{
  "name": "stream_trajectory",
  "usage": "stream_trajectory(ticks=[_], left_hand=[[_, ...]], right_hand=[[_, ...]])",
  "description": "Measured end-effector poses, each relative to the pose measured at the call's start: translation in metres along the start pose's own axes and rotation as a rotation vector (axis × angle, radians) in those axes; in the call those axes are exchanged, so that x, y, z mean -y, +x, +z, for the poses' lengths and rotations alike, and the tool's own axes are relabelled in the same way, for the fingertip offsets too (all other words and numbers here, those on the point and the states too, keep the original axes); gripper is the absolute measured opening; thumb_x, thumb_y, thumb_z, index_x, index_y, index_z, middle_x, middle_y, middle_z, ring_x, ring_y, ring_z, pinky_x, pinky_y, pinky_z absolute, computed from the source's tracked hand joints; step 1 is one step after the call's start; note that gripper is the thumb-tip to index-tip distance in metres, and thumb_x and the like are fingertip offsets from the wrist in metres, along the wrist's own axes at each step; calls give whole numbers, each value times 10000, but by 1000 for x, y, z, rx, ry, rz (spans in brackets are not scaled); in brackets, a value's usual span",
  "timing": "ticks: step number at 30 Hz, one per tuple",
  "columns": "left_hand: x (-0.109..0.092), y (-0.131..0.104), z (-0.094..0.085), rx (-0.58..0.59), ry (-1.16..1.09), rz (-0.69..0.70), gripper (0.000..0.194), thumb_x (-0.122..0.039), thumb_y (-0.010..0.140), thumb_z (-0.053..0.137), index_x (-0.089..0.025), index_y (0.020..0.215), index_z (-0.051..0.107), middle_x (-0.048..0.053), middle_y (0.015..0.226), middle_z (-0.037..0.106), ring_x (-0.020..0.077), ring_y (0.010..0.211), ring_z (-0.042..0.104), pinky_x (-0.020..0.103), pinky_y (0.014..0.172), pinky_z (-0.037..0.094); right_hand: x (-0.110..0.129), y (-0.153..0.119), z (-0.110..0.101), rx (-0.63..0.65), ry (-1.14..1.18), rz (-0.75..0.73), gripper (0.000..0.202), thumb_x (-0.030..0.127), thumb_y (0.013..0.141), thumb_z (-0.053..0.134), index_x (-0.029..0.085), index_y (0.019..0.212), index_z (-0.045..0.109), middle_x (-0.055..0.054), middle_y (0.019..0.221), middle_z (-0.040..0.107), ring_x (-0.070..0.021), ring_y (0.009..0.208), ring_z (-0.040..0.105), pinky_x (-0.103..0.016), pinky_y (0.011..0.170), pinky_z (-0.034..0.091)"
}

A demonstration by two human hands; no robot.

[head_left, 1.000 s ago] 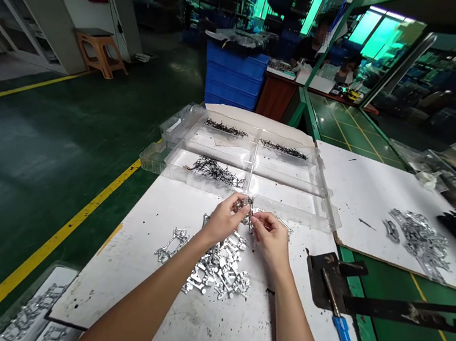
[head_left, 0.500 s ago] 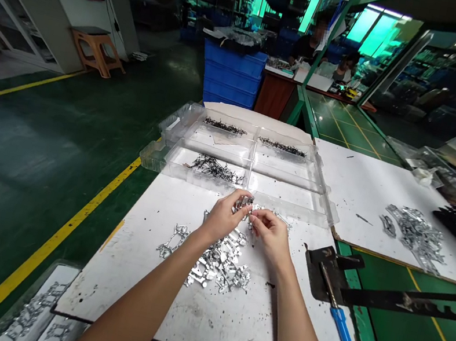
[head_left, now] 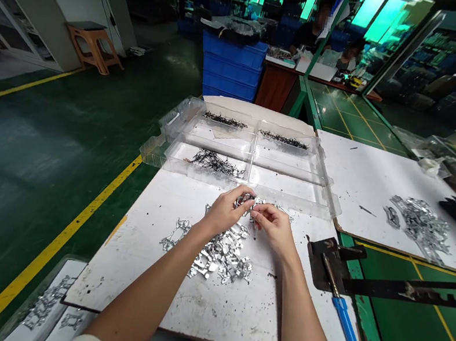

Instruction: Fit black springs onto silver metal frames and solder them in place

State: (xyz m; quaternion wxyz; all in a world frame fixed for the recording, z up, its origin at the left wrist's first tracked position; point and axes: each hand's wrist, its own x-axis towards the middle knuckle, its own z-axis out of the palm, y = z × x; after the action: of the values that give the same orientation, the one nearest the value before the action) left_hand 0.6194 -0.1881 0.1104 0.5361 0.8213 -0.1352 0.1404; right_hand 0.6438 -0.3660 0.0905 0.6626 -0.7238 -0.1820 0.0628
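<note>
Above the far side of the heap, my left hand is closed on a small silver metal part, with a dark bit showing at its top. The fingers of my right hand are pinched together against the right edge of that part. Whatever lies between those fingertips is too small to make out. Below and between my forearms spreads a pile of shiny silver metal parts. More silver pieces lie just beyond my fingers, partly hidden by them.
A clear plastic tray with thin black pieces stands at the back of the white board. To the right are a blue-handled tool, a black metal bar and another silver heap. Two people sit farther off.
My hands stay together at the same part, with only slight finger movement. The whole view has shifted a little, so the table sits slightly higher in the picture.
</note>
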Motion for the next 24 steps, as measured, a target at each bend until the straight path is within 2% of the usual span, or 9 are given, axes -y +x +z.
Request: stream_trajectory(ticks=[5, 8, 13, 17, 24], left_hand=[[-2, 0, 0, -24, -5, 19, 239, -412, 942, 548, -208, 1029, 639, 30, 1003, 671, 171, 897, 601, 250, 760, 446], [-1, 0, 2, -54, -55, 12, 235, -408, 941, 549, -203, 1024, 631, 30, 996, 660, 168, 895, 603, 240, 736, 457], [5, 1, 4, -109, -205, -82, 301, -471, 922, 572, -206, 1062, 597, 0, 845, 606, 107, 621, 548, 214, 560, 448], [9, 2, 5, -108, -318, -115, 371, -532, 896, 594, -208, 1074, 566, -24, 716, 524, 104, 553, 523, 194, 465, 426], [11, 1, 5, -94, -349, -60, 374, -533, 891, 613, -200, 1056, 572, -3, 770, 536, 106, 600, 545, 178, 450, 439]], right_hand=[[1, -2, -1, 6, -49, -19, 296, 478, 790, 737, 198, 876, 698, 17, 635, 555, -141, 577, 486, -281, 555, 381], [2, -2, 0, -4, -105, -83, 238, 441, 818, 712, 209, 875, 701, -6, 715, 607, -154, 642, 522, -291, 600, 405], [6, -3, 7, -52, -203, -229, 161, 379, 843, 691, 223, 879, 676, -23, 843, 615, -169, 744, 564, -304, 681, 437], [7, -5, 11, -78, -169, -178, 225, 401, 822, 712, 229, 888, 585, 9, 745, 567, -156, 668, 515, -289, 632, 412], [6, -5, 13, -43, -178, -154, 170, 342, 830, 676, 228, 911, 579, 30, 702, 554, -144, 636, 503, -277, 607, 387]])
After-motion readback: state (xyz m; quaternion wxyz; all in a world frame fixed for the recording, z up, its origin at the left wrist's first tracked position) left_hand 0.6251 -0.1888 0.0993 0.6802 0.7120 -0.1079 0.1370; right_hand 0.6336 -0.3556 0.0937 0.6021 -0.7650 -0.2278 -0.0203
